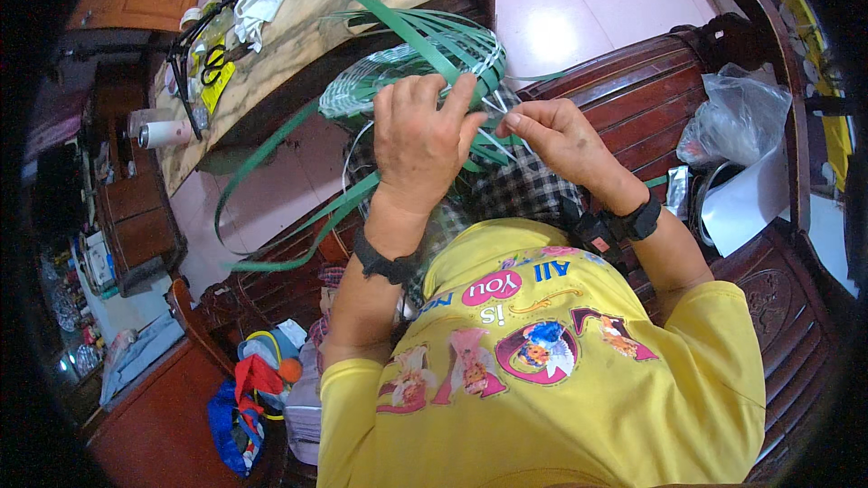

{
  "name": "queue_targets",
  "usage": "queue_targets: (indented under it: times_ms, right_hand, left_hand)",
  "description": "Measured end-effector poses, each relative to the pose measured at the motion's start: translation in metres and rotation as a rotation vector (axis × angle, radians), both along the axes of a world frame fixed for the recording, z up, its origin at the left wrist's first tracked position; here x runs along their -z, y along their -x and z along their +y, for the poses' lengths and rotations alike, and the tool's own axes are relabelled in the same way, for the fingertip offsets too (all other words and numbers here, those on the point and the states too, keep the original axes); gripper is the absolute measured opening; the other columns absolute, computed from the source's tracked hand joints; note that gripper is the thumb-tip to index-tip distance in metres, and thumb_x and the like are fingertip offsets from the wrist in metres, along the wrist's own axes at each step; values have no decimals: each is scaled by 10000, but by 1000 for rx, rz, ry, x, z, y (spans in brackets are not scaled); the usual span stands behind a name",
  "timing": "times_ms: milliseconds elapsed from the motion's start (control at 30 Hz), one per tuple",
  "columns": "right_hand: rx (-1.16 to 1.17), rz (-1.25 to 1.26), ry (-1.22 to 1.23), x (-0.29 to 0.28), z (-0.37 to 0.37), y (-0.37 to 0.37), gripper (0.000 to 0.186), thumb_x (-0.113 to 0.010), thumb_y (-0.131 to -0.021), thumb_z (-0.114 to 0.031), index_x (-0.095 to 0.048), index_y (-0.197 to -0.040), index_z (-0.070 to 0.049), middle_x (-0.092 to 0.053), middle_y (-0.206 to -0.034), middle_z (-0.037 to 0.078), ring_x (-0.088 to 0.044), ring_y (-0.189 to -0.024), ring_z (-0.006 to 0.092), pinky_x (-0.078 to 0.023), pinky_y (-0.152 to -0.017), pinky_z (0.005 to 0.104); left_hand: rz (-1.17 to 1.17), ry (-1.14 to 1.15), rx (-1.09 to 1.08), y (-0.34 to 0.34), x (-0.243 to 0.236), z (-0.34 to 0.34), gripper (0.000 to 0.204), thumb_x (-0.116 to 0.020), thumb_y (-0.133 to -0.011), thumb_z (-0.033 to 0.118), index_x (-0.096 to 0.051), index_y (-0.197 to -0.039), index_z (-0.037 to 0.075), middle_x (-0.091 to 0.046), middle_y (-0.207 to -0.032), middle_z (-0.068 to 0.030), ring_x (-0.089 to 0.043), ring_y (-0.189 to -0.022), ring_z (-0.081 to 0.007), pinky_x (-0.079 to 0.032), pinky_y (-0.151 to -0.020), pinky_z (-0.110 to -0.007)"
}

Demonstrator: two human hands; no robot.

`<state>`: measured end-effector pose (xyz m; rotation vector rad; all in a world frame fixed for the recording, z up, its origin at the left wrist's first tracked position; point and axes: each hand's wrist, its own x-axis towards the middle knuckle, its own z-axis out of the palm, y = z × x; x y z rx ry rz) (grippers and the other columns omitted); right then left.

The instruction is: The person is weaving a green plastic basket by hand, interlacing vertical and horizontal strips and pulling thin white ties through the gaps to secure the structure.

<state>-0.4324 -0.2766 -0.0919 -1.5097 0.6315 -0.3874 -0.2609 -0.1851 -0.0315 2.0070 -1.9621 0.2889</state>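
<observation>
A partly woven basket (362, 79) of green and white plastic strips rests over my lap, against the table edge. My left hand (418, 140) is closed on its near rim, thumb and forefinger around the weave and a wide green strip (384, 9) that sticks up to the far left. Close by on the right, my right hand (568, 146) pinches a thin white strip (495, 107) at the basket's edge. Loose green strips (240, 176) curl out to the left and trail below the left hand. Parts of the rim are hidden behind my fingers.
On the marble-patterned table (307, 54) lie scissors (213, 65), a white cloth (264, 5) and a pale cup (165, 134). A dark wooden bench (624, 99) holds a clear plastic bag (737, 113) on the right. Colourful bags (237, 425) sit at lower left.
</observation>
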Motion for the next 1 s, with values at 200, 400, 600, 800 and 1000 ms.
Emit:
queue_targets:
  times_ms: [200,400,600,800,1000]
  right_hand:
    - [-27,-45,-19,-20,3,2,282,-555,-959,-206,-710,-893,19,-622,-694,3,-501,-664,64,-433,-609,272]
    - [-24,-24,-169,-23,0,16,285,-560,-964,-208,-716,-890,18,-673,-773,7,-550,-733,67,-464,-680,264]
    - [37,78,-169,-24,-13,25,285,-572,-958,-215,-717,-890,21,-686,-804,18,-582,-774,82,-482,-735,269]
    - [25,61,-105,-37,-14,32,297,-569,-960,-220,-711,-905,35,-680,-781,35,-575,-741,88,-480,-703,280]
    - [-38,152,58,-23,-19,51,293,-555,-970,-210,-698,-919,41,-673,-756,74,-571,-708,100,-478,-661,287]
  left_hand:
    - [50,80,24,-14,9,7,365,-752,-772,234,-665,-1112,133,-645,-938,-58,-602,-910,-251,-427,-840,-392]
    - [95,77,23,-16,5,10,357,-749,-772,217,-672,-1111,136,-661,-910,-57,-608,-882,-243,-427,-823,-376]
    - [50,89,35,-4,11,9,371,-752,-768,217,-671,-1124,150,-645,-910,-45,-603,-877,-232,-420,-821,-383]
    - [65,44,11,9,4,10,435,-765,-747,182,-633,-1158,129,-637,-953,-53,-596,-912,-240,-414,-852,-397]
    - [209,-71,-28,13,-24,31,586,-789,-682,113,-546,-1211,41,-630,-1094,-116,-583,-1049,-303,-390,-973,-443]
